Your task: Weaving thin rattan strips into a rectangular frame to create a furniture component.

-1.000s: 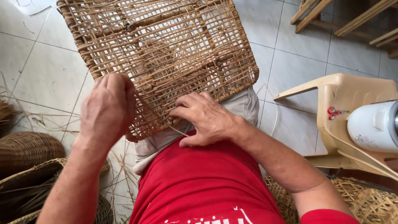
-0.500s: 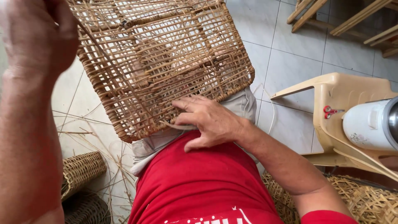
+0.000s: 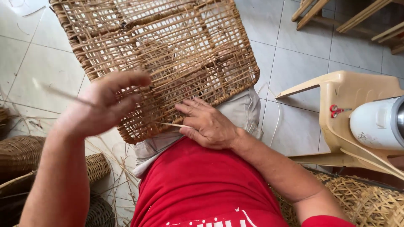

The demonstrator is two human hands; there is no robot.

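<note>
A square open-weave rattan basket (image 3: 168, 54) rests upside down on my lap, over grey shorts and a red shirt. My left hand (image 3: 99, 109), blurred by motion, hovers over the basket's near left corner with fingers stretched out, gripping a thin rattan strand (image 3: 63, 93) that trails off to the left. My right hand (image 3: 210, 126) lies on the basket's near edge and pins it against my thigh. A short strand end (image 3: 174, 125) pokes out from under its fingers.
A beige plastic chair (image 3: 349, 92) stands at the right with a white appliance (image 3: 378, 124) on it. Finished woven baskets (image 3: 19, 153) and loose strands lie on the tiled floor at left. Another woven piece (image 3: 366, 201) sits bottom right, wooden frames (image 3: 336, 17) top right.
My left hand lifted from the basket's edge up to the top left, then swung back down over the near left corner. My right hand stayed on the near edge.
</note>
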